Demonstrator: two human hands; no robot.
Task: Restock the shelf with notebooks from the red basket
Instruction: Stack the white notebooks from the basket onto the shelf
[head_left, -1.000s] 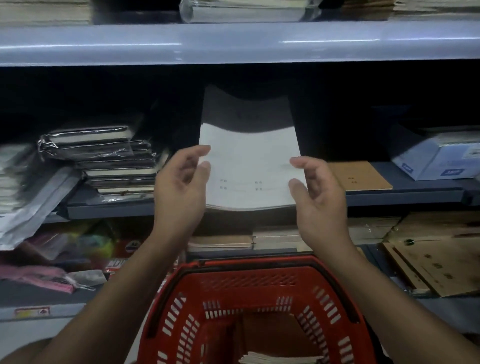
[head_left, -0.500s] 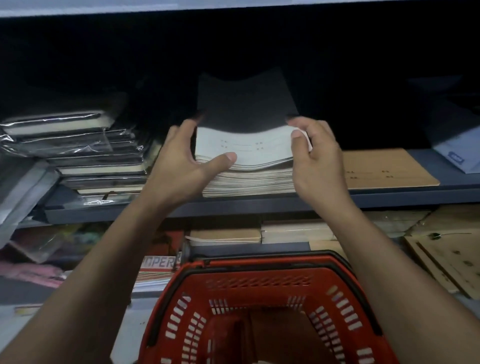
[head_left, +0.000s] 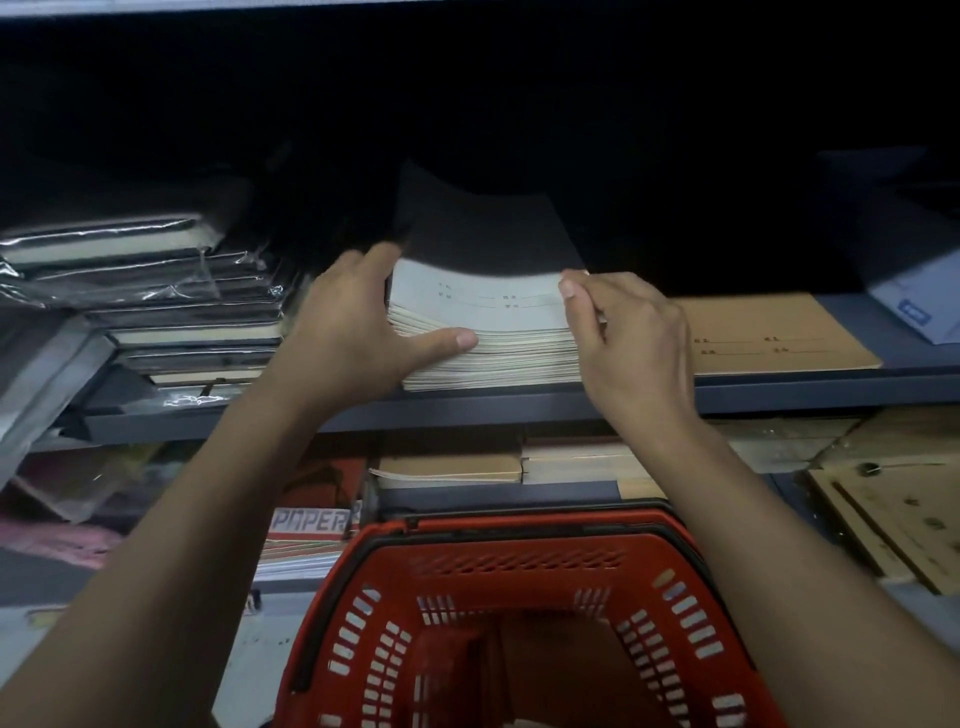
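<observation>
Notebook stack (head_left: 488, 332) is being squared up on the shelf (head_left: 519, 402), clamped between left hand (head_left: 358, 332) and right hand (head_left: 631, 338). Next, probably, more gets fetched from the red basket (head_left: 519, 597) just below.

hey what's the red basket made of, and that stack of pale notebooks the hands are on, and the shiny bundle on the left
The red basket looks like moulded plastic: glossy, with slotted walls. The pale notebook stack looks like matt paper or thin card, its layered page edges showing. The bundle on the left seems wrapped in clear plastic film, judging by the crinkled glare; the books inside are hard to make out.
</observation>
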